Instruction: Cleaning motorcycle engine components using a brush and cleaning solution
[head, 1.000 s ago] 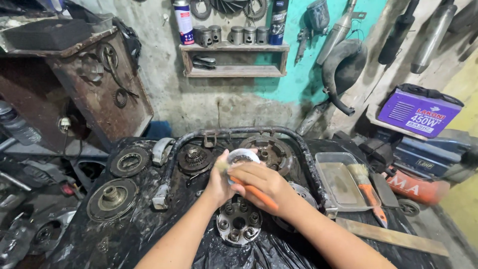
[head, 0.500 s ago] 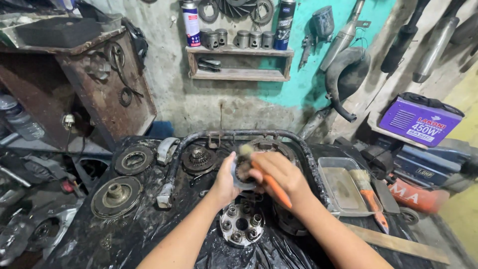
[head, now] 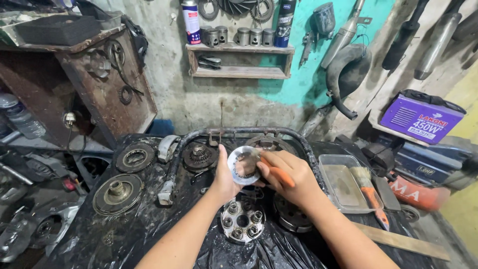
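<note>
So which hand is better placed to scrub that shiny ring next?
Probably the right hand: it grips the orange-handled brush, whose head lies against the ring. The left hand is busy holding the ring up by its edge, over the black sheet.

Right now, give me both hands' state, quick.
Left hand: closed on the metal ring plate.
Right hand: closed on an orange-handled brush.

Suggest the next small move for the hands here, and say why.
Probably another brush stroke across the ring's face. The left hand holds the metal ring upright, the right hand presses an orange-handled brush against it, and dark grime shows on the ring.
</note>
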